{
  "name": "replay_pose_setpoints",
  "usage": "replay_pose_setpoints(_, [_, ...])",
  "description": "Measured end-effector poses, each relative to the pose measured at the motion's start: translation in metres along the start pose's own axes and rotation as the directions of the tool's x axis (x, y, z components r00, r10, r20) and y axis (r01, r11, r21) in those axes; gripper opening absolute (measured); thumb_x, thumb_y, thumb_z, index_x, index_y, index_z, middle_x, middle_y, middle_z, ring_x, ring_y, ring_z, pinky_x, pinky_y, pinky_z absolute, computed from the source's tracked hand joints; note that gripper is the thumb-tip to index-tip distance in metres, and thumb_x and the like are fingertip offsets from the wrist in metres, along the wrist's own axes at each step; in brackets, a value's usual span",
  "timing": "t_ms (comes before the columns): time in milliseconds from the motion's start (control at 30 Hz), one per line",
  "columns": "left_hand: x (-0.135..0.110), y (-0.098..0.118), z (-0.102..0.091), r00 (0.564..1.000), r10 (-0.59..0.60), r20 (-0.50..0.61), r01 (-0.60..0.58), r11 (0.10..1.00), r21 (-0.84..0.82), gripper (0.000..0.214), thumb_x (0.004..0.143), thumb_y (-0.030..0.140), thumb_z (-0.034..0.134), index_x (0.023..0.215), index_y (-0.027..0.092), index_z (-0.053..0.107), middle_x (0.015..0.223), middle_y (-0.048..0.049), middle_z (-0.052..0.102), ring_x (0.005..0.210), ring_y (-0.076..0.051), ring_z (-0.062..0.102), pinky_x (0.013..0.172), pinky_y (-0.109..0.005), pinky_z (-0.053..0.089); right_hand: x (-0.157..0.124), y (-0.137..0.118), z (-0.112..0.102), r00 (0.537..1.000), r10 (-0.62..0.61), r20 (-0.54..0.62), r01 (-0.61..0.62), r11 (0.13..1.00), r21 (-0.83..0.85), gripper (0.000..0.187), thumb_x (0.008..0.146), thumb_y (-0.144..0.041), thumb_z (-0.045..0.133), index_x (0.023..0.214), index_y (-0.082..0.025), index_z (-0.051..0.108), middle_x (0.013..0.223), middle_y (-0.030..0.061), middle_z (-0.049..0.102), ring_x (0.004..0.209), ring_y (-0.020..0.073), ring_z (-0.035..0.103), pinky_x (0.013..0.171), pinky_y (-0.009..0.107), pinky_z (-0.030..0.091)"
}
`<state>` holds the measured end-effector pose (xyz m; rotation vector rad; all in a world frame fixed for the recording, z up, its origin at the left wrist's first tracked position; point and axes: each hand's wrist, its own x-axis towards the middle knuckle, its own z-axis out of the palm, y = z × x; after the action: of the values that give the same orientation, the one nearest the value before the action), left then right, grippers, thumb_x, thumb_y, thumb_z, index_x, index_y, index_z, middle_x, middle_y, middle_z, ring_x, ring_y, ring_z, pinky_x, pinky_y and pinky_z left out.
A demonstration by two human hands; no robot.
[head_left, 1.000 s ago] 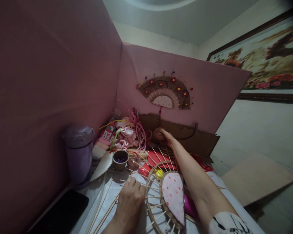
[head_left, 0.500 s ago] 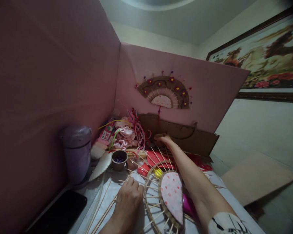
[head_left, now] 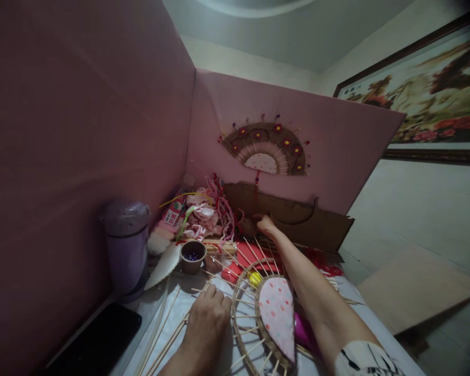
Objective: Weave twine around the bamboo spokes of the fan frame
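Observation:
My left hand (head_left: 209,316) rests on the table with its fingers curled under. Thin wooden sticks (head_left: 176,331) lie beside it, and whatever its fingers hold is hidden. To its right is an unfinished-looking fan frame (head_left: 238,316), with sticks fanning out, brown curved strips and a half disc (head_left: 276,310) of white-pink spotted cloth. My right arm stretches over the frame's right side. At the back, my right hand (head_left: 265,224) is closed beside a dim brown bundle (head_left: 248,226), in front of cardboard (head_left: 293,214). What its fingers hold cannot be made out.
A decorated fan (head_left: 268,138) hangs on the pink panel. Left stand a purple tumbler (head_left: 126,250), a black phone (head_left: 97,339) and a cup of dark beads (head_left: 193,258). Pink ribbons and pipe cleaners (head_left: 215,209) lie heaped behind. Red sheets (head_left: 250,254) lie beyond the frame.
My right hand has shifted slightly right, away from the brown bundle, which shows more now. My left hand and the fan frame stay in place. The view has turned very slightly.

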<state>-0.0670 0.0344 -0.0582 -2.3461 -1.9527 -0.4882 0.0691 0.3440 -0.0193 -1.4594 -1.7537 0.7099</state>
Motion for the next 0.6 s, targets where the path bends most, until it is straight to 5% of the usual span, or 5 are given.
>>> replay_pose_setpoints(333, [0.0018, 0.0006, -0.0001, 1.000, -0.019, -0.024, 0.020, 1.000, 0.003, 0.010, 0.077, 0.010, 0.054, 0.077, 0.014, 0.063, 0.082, -0.0064, 0.064, 0.083, -0.021, 0.054, 0.072, -0.033, 0.043, -0.0009, 0.0018, 0.0002, 0.995, -0.065, 0.073, 0.076, 0.985, -0.156, 0.027, 0.084, -0.030, 0.052, 0.109, -0.018, 0.054, 0.114, 0.0065, 0.054, 0.095, 0.0188, 0.055, 0.077, 0.036, 0.048])
replay_pose_setpoints(600, [0.0017, 0.0001, 0.0004, 1.000, -0.009, -0.007, 0.009, 1.000, 0.016, 0.009, 0.079, 0.013, 0.054, 0.078, 0.014, 0.063, 0.083, -0.0065, 0.064, 0.083, -0.022, 0.055, 0.071, -0.033, 0.044, -0.0043, 0.0080, -0.0015, 0.998, -0.053, 0.014, 0.053, 0.998, 0.020, 0.029, 0.084, -0.030, 0.053, 0.110, -0.017, 0.053, 0.113, 0.0067, 0.054, 0.094, 0.0190, 0.056, 0.077, 0.036, 0.048])
